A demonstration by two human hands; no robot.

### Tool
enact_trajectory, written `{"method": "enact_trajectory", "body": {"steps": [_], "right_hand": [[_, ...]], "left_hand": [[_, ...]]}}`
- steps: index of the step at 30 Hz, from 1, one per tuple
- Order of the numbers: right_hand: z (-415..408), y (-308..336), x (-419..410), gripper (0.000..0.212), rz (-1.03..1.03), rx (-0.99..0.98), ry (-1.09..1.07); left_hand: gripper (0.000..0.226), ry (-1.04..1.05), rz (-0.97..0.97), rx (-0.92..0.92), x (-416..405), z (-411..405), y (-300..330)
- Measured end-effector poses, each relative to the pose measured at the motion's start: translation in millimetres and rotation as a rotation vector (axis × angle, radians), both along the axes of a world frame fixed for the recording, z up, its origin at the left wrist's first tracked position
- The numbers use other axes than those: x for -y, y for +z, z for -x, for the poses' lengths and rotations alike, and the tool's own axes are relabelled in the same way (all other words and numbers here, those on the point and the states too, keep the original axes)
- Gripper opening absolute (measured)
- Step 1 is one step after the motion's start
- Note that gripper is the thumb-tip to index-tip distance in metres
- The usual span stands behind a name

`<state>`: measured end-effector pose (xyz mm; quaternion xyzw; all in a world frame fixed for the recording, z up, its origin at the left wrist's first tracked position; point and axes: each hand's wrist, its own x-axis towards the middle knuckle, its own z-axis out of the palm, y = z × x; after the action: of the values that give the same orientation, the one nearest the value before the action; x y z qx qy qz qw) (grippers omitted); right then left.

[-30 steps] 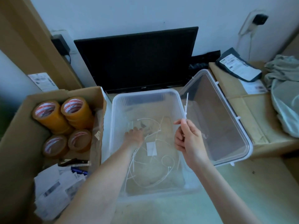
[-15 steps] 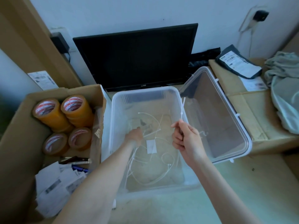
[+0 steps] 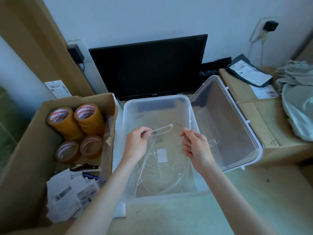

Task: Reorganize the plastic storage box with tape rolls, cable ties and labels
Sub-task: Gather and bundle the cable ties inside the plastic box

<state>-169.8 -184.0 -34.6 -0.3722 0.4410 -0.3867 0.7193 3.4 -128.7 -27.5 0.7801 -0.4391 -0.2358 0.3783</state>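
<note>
A clear plastic storage box [image 3: 157, 101] stands open in the middle, with several white cable ties [image 3: 149, 160] and a small white label [image 3: 162, 155] loose on its bottom. My left hand [image 3: 137, 143] pinches a looped cable tie [image 3: 163, 129] lifted above the box floor. My right hand [image 3: 194, 146] holds another cable tie [image 3: 190, 122] upright near the box's right wall. Several brown tape rolls [image 3: 76, 126] sit in the cardboard box at the left, with a heap of paper labels [image 3: 71, 195] in front of them.
The box's clear lid [image 3: 237, 133] leans open on the right against a cardboard carton [image 3: 250, 106]. A black monitor [image 3: 149, 68] stands against the wall behind. Pens [image 3: 86, 168] lie in the left cardboard box [image 3: 25, 150]. Cloth [image 3: 298, 92] lies at far right.
My left hand has risen from the box floor with a looped cable tie pinched in it. My right hand keeps its upright tie and has barely shifted.
</note>
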Motion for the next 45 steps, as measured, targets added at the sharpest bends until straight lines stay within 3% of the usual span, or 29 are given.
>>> {"method": "enact_trajectory", "body": {"steps": [4,8,12,17,24,28,36,45], "right_hand": [[0,4,-2,0.03,0.006,-0.018,0.079],[0,6,-2,0.033,-0.019,0.06,0.102],[3,3,2,0.02,-0.068,0.127,0.075],[2,-3,4,0.035,-0.075,0.175,0.08],[2,-2,1,0.036,-0.026,0.277,0.095],[4,-1,2,0.034,0.002,0.264,0.086],[5,-4,3,0.035,-0.01,0.216,0.07],[5,-4,3,0.037,-0.045,0.219,0.056]], "left_hand": [[0.018,-0.014,0.15,-0.082,-25,16,13],[0.017,-0.123,0.183,-0.072,-42,30,8],[0.016,-0.26,0.142,0.013,-56,30,-4],[0.017,-0.316,0.032,0.046,-67,24,-18],[0.014,-0.282,-0.061,-0.039,-64,26,-19],[0.012,-0.271,-0.169,-0.114,-57,23,-12],[0.026,-0.108,-0.571,0.3,21,-14,-34],[0.043,-0.192,-0.914,0.388,38,-2,-84]]}}
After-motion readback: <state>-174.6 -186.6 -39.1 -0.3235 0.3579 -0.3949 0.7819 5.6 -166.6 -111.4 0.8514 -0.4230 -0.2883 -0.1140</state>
